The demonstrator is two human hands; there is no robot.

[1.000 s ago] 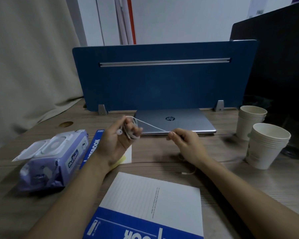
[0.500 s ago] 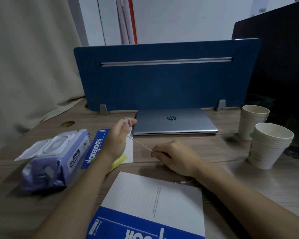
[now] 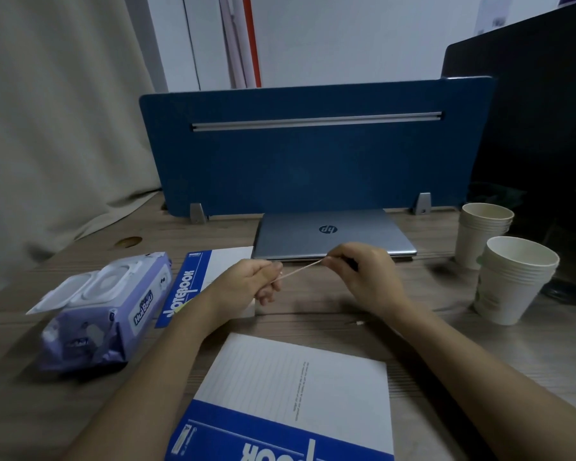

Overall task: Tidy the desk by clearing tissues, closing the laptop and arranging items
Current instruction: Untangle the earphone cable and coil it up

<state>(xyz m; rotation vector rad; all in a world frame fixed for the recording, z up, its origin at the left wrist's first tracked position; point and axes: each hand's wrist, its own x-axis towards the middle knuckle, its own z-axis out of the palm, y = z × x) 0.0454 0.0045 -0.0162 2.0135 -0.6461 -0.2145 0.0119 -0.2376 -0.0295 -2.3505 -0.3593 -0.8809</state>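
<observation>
Over the desk (image 3: 313,314), in front of the closed laptop (image 3: 333,232), both hands are working a thin white cord (image 3: 301,270). Judging by the task, an earphone lead is being wound for putting away. Left hand (image 3: 246,284) is curling shut around one end of it; whatever coil sits inside the fist is hidden. Right hand (image 3: 363,271) is pinching the cord at thumb and forefinger. The cord is running taut between the two grips, sloping up toward the right. To do this well: keep tension light, feed even loops, don't kink. A tail end (image 3: 358,322) is lying on the desk, just under the right wrist.
</observation>
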